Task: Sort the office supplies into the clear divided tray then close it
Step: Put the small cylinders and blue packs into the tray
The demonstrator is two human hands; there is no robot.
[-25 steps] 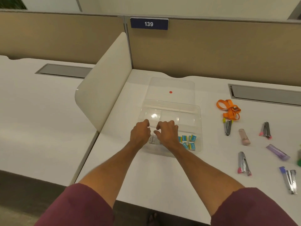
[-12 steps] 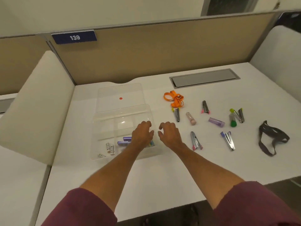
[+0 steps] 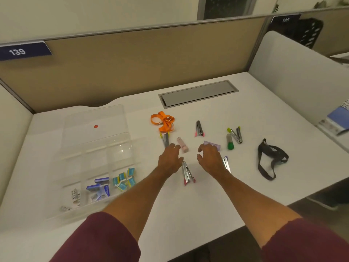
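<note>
Your hands over the loose staplers

Your left hand [image 3: 169, 160] and right hand [image 3: 209, 159] hover with fingers spread, empty, right of the clear plastic divided tray [image 3: 75, 161].

Both hands hover palm-down, fingers spread and empty, over the white counter [image 3: 198, 201]: the left hand [image 3: 169, 159] near a pink tube [image 3: 182, 145], the right hand [image 3: 210, 159] over a purple one [image 3: 214, 145]. A pink-tipped stapler [image 3: 187, 173] lies between them. The clear divided tray [image 3: 90, 163] sits open at left.
</note>
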